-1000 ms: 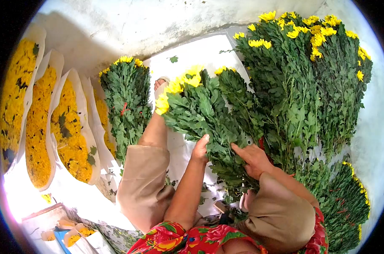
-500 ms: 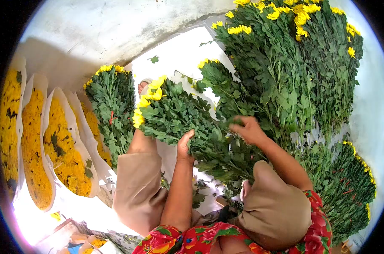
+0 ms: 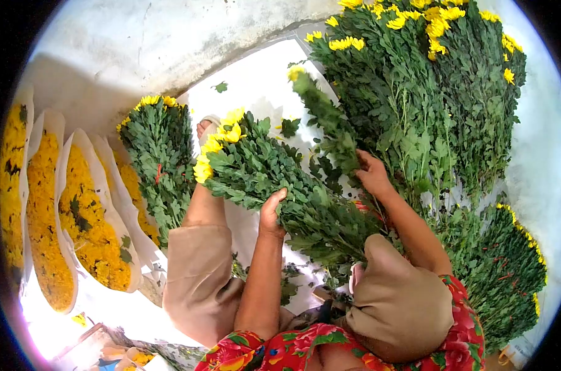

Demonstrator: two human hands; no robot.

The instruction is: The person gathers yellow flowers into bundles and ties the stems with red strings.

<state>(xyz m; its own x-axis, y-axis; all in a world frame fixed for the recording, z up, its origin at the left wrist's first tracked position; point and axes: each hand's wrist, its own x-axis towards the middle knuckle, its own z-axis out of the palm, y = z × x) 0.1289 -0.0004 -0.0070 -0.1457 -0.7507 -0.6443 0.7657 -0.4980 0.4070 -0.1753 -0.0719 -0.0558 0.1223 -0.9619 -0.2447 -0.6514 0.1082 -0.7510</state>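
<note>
Left hand grips the central flower bunch, blooms toward 10 o'clock; right hand, at 3 o'clock, grasps a blurred flower stem — seemingly picking up; next move calls for steady left support.

The bunch in my left hand slants from beside my left foot toward my right knee. The sprig in my right hand is right of it, between it and the big pile, over the sheet. A second pile lies nearer me, at far right. Outside my left shin is another bundle; left of that, wrapped flowers line up side by side. Behind the sheet runs the wall. A loose leaf lies on the sheet, beyond my left foot.
</note>
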